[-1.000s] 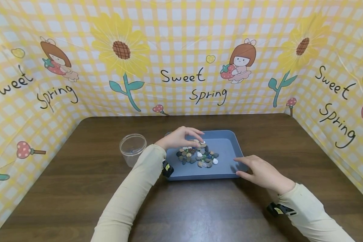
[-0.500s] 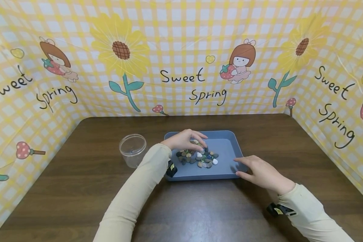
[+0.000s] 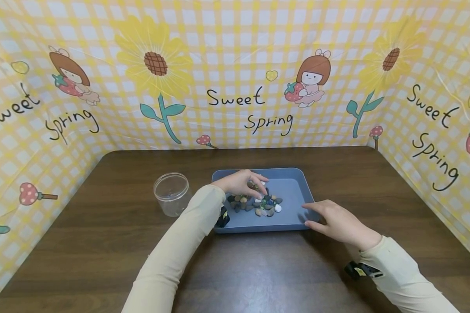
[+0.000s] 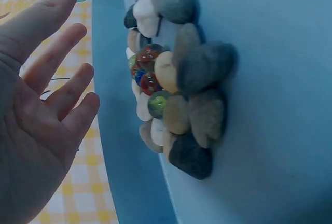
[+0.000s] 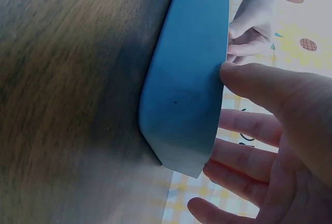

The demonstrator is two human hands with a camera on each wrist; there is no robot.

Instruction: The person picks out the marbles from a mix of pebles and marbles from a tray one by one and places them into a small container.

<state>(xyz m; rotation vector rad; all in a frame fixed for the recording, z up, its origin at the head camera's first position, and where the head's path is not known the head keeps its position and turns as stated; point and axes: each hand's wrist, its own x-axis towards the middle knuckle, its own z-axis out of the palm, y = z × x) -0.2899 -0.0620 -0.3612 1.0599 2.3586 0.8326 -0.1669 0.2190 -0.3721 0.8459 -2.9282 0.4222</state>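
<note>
A blue-grey tray [image 3: 291,191] holds a pile of pebbles [image 3: 272,212] in grey, tan, black and white. Glass marbles [image 4: 158,103], some with red, blue or yellow-green inside, lie among the stones in the left wrist view. Above the back of the pile hovers my left hand [image 3: 240,181], fingers loosely bent and apart, with nothing visible in its grasp; it hides some stones. My right hand [image 3: 338,222] rests at the tray's right edge with its fingers spread. In the right wrist view its thumb [image 5: 241,76] touches the rim.
A clear round jar [image 3: 172,193] without a lid stands left of the tray on the dark wooden table [image 3: 227,269]. Yellow checked cloth [image 3: 235,56] with printed flowers and figures surrounds the table at the back and sides.
My left hand has moved slightly right and down over the pile, its fingertips nearer the middle stones. My right hand stays at the tray's right edge.
</note>
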